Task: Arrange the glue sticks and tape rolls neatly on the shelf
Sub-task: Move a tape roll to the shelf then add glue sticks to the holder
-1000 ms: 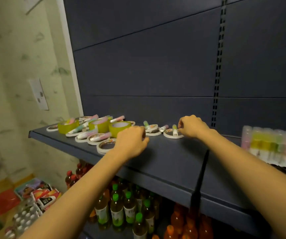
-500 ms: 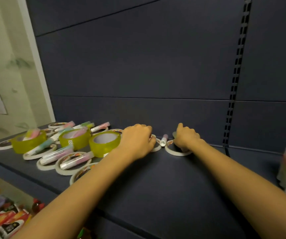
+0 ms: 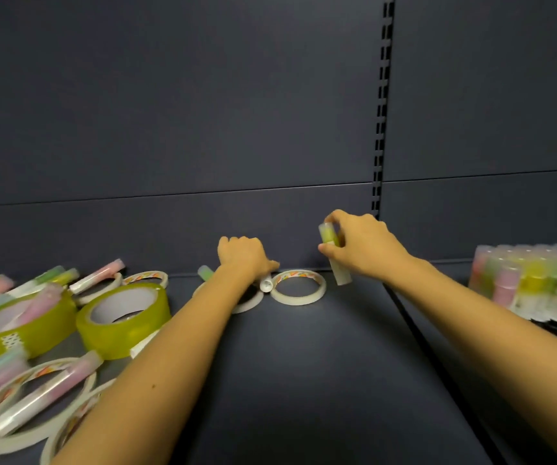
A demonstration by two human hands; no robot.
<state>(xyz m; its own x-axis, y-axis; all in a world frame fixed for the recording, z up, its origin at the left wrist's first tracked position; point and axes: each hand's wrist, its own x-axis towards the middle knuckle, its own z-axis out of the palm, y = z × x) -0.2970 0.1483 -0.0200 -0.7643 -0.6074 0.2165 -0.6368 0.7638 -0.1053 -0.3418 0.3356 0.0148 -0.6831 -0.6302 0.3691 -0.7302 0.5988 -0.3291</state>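
Glue stick, smooth green-capped cylinder, in right hand; left hand grips white stick.

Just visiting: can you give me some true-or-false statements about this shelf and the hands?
1. The right hand grips a glue stick with a yellow-green cap. True.
2. A glue stick lies inside the thin tape ring nearest the right hand. False: that thin white tape ring has nothing inside it.
3. Two wide yellow tape rolls sit at the left. True.
4. The wrapped pack of glue sticks sits at the far left. False: the wrapped pack of glue sticks is far right.
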